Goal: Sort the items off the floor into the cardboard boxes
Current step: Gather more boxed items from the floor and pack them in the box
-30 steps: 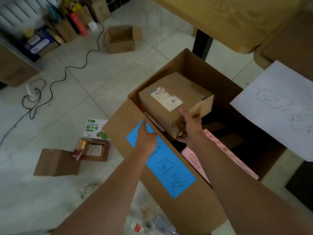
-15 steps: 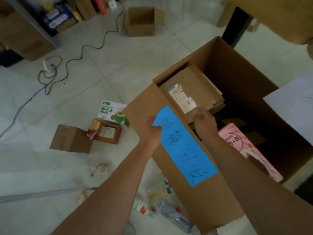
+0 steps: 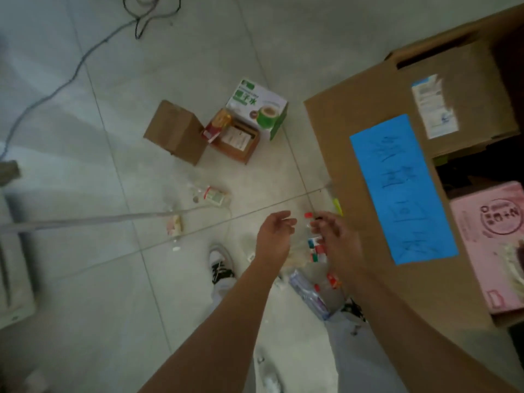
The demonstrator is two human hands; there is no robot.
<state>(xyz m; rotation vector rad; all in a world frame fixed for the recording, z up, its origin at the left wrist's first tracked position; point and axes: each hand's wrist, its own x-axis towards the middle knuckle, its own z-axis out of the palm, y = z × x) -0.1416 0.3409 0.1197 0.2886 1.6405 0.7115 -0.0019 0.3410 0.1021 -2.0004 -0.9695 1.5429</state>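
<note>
Floor [image 3: 198, 52] opens leftward — left hand [image 3: 273, 236], right hand [image 3: 337, 239], grips loose, by cardboard box [image 3: 340, 143] edge.

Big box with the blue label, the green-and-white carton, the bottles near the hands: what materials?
Big box: brown cardboard, matte, creased flap edges. Blue label: likely paper, matte, handwritten on. Green-and-white carton: printed paperboard, slight sheen. Bottles: probably clear plastic, see-through with red caps; blur leaves it open.
</note>
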